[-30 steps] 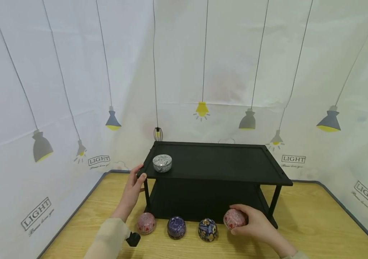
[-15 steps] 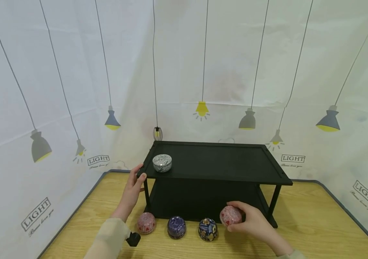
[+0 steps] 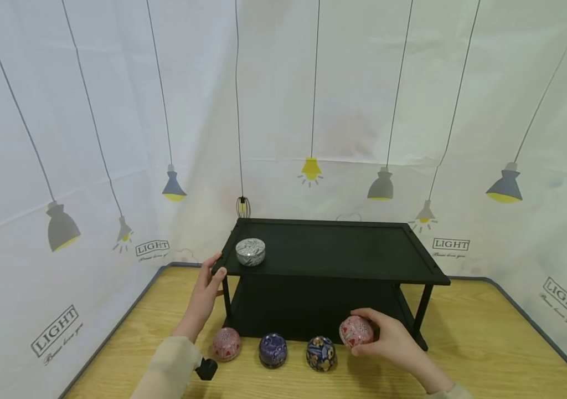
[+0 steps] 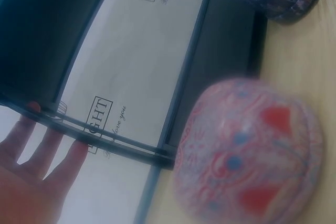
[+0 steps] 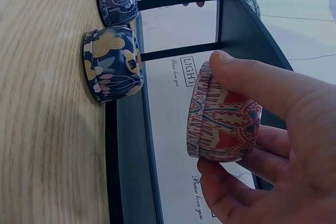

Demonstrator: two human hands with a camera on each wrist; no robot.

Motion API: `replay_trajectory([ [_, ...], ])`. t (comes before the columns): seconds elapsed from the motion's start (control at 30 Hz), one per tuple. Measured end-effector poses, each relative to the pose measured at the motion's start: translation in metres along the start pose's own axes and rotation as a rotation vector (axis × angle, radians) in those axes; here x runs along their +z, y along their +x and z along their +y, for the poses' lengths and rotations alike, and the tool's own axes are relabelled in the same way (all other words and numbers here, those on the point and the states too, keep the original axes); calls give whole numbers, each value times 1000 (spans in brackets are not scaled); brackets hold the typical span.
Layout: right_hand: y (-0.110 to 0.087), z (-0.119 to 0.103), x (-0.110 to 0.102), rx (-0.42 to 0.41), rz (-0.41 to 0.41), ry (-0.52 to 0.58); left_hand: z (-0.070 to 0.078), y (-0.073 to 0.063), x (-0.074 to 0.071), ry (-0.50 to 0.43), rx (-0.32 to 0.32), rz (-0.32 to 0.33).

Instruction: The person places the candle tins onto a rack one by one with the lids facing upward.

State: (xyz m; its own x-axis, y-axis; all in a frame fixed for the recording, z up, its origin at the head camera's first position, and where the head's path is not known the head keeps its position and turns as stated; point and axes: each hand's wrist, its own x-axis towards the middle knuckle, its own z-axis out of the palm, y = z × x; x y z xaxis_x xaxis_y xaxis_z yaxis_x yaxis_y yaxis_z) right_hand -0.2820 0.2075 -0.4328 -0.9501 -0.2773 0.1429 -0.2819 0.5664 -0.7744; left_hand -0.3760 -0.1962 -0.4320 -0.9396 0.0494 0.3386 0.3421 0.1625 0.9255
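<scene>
Left hand [image 3: 205, 291] grips shelf [image 3: 333, 249]; right hand [image 3: 389, 340] pinches pink tin [image 3: 355, 331] at two o'clock from floral tin [image 3: 321, 353].
Right wrist view, unlike left, shows that pinch: rim [image 5: 195, 114] facing nine o'clock, long axis roughly twelve-to-six.

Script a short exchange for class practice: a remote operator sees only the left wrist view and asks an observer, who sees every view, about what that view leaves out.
Operator: My left wrist view shows the left hand at the edge of a black shelf unit, with a pink tin close by. Is the right hand holding anything?
Observer: Yes, it holds a second pink-patterned tin between thumb and fingers.
Operator: I can't see the upper surface of the shelf's top board. Is anything on it?
Observer: Yes, the head view shows a grey-and-white tin standing near its left end.
</scene>
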Motion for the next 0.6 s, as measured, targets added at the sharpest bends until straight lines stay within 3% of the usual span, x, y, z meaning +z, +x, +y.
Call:
replay_trajectory([
  [0.17,2,0,-2,2,-2,3,3,0,0,1,-5,-7],
  [0.3,3,0,-3,-12,-3,15,18,-7,0,4,-24,-18],
  [0.4,4,-1,-4,-30,-3,19,18,-7,-1,4,-30,-12],
  [0.5,5,-2,-4,-35,8,1,5,-2,-2,-3,-16,1],
  [0.6,5,-3,-5,-42,16,-19,2,-1,0,-3,-2,7],
])
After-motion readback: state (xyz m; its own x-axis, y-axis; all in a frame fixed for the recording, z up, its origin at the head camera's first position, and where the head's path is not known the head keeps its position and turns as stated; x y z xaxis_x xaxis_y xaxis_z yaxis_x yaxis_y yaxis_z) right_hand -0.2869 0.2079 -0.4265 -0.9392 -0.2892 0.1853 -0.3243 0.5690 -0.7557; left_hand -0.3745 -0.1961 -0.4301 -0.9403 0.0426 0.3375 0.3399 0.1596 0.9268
